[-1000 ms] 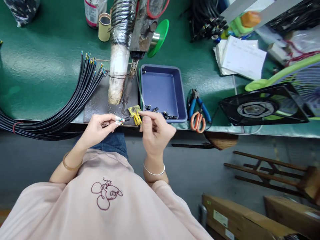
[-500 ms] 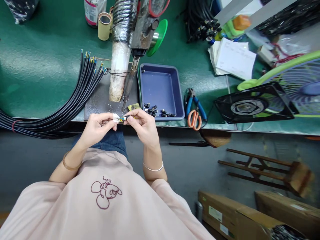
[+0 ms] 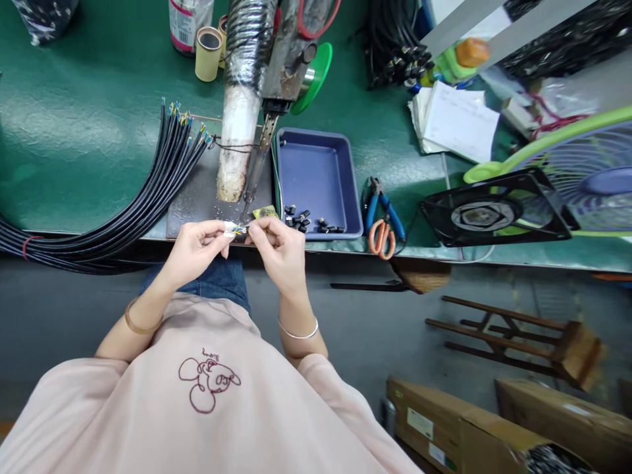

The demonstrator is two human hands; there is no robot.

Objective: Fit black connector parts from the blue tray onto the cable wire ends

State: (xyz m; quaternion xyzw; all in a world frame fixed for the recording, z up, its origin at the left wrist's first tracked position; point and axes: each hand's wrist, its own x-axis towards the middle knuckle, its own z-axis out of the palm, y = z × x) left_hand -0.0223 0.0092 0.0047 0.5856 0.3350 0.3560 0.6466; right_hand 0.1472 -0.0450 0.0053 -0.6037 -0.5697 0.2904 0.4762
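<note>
Thin coloured wires, blue, yellow and white, show in the small gap between my two hands at the bench edge. My left hand pinches them between thumb and forefinger; white wrapping covers a fingertip. My right hand is closed in a pinch on a small connector at the wire ends, mostly hidden by the fingers. Just beyond the hands, the tip of a soldering iron points down at a grey plate. A yellow sponge-like piece lies near my right fingers.
A bundle of black cables curves along the left. To the right stand a blue tray with several black connectors, blue-handled cutters, orange-handled scissors and a black fan. A wrapped duct hangs above the plate.
My right hand has shifted slightly left and its fingers have closed in nearer the wires. My left hand keeps its pinch almost in place. The camera view has moved slightly.
</note>
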